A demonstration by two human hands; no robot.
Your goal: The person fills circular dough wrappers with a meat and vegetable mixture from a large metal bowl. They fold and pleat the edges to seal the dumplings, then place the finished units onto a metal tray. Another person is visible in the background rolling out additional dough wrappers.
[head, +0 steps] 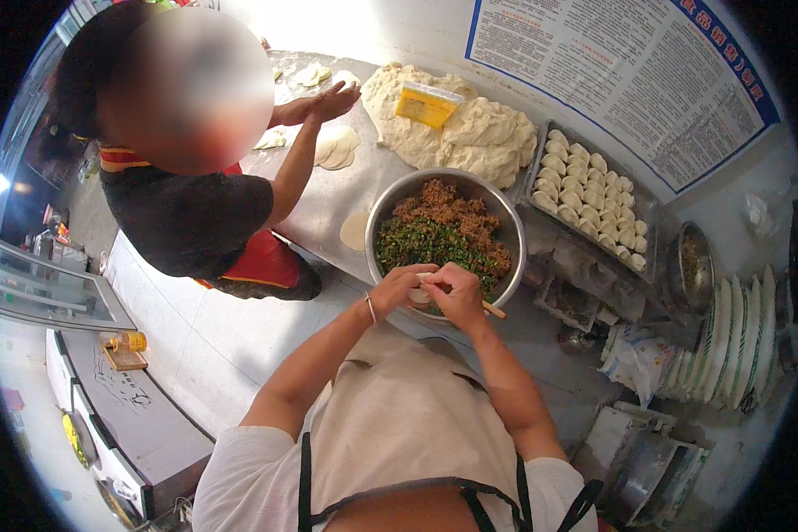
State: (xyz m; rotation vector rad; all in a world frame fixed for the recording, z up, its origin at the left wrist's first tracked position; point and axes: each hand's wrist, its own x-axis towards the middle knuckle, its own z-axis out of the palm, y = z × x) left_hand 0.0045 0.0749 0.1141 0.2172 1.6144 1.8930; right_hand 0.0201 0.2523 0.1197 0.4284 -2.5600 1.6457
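Both my hands meet over the near rim of a steel mixing bowl [520, 236]. My left hand [399, 290] holds a pale dough wrapper [419, 295] by its side. With its fingertips, my right hand [457, 292] pinches the wrapper's upper edge. A wooden stick or handle [494, 310] pokes out beneath my right hand; whether that hand grips it is hidden. Chopped greens [415, 245] fill the near left of the bowl, and brown crumbly filling [442, 203] lies behind and to the right. One flat round wrapper [354, 231] rests on the table left of the bowl.
A metal worktable [306, 199] carries a large dough mass [485, 143] with a yellow tool or box [429, 105] on it. Rows of dumplings fill a tray [650, 243] at right, beside another metal bowl [695, 266]. At left a co-worker [186, 219] holds both hands together above stacked wrappers [338, 146].
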